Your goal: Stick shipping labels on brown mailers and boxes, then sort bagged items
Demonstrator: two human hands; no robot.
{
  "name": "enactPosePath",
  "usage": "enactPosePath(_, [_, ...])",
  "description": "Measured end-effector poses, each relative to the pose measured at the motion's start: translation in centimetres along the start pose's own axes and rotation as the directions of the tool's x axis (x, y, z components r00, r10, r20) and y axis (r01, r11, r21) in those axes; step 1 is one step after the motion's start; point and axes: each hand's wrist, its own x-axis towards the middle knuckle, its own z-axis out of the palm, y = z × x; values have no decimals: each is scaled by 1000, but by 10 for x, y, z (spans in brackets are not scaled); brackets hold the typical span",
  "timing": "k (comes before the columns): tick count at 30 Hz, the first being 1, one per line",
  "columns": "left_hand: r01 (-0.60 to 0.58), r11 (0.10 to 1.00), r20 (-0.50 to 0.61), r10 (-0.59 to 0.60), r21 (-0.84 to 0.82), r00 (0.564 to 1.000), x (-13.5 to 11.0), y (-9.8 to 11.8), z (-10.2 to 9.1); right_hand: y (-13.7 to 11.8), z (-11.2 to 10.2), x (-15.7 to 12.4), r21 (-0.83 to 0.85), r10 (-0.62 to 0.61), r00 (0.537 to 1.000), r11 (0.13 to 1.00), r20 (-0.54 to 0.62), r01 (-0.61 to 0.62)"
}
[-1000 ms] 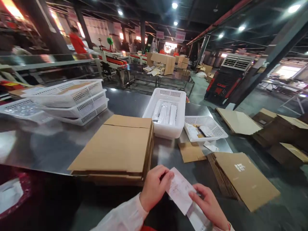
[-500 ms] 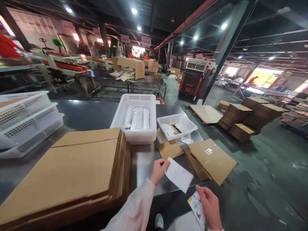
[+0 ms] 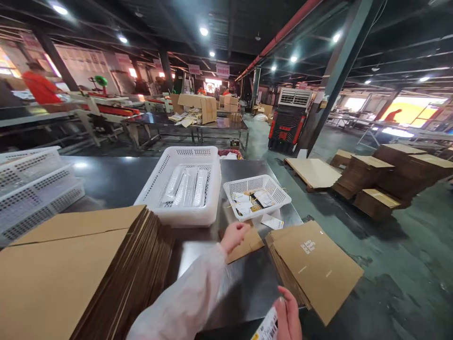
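Observation:
My left hand (image 3: 234, 237) hovers over a flat brown piece of cardboard or paper (image 3: 249, 246) on the metal table. Its fingertips are drawn together, and nothing shows between them. Low in the view, my right hand (image 3: 289, 314) grips a white printed label (image 3: 268, 327) with a barcode and a yellow mark. Right of the brown piece lies a stack of flat cardboard mailers (image 3: 314, 264) with white print on top. A small white basket (image 3: 226, 192) with packets and cards stands beyond my left hand, and a white card (image 3: 272, 221) rests beside it.
A tall stack of flat cardboard (image 3: 71, 264) fills the near left. White crates (image 3: 212, 208) hold plastic-wrapped bundles (image 3: 189, 186); more crates (image 3: 38, 189) stand far left. Cardboard piles (image 3: 368, 174) and a black-red cooler (image 3: 288, 120) are on the floor. A person in orange (image 3: 40, 87) is at back left.
The white slip in my left hand is gone from view, and that hand is higher in the picture. My right hand keeps the label and sits lower and farther left. The camera view has shifted.

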Motion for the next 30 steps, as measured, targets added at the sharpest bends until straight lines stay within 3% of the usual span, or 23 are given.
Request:
enactPosePath(2, [64,997,260,-53,-35,964,-50,-19,-10,-18,12,-4,0,-70,990,997,123,71])
enactPosePath(4, [178,977,495,-99,-115,863,-97,-34,-26,-36,25,-12,49,-130,944,991,304,121])
enactPosePath(6, [280,941,579,-122,-190,806,-135,-44,-48,-54,38,-24,102,-166,877,986,451,134])
enactPosePath(9, [317,918,561,-136,-238,817,-173,-51,-86,-74,61,-52,122,-172,799,985,576,124])
enactPosePath(12, [313,917,578,-120,-246,807,-204,-58,-129,-90,87,-90,122,-174,755,985,632,125])
enactPosePath(17, [360,885,604,-119,-296,788,-256,-71,-205,-117,136,-161,151,-203,726,979,657,137])
enactPosePath(21, [371,866,614,-96,-337,783,-287,-73,-257,-141,171,-202,178,-261,715,965,649,191])
enactPosePath(25, [301,882,566,-49,-362,823,-305,-70,-290,-159,193,-219,207,-357,655,932,666,298])
enactPosePath(30, [233,887,491,-9,-398,871,-316,-71,-306,-173,208,-221,255,-424,560,899,712,356])
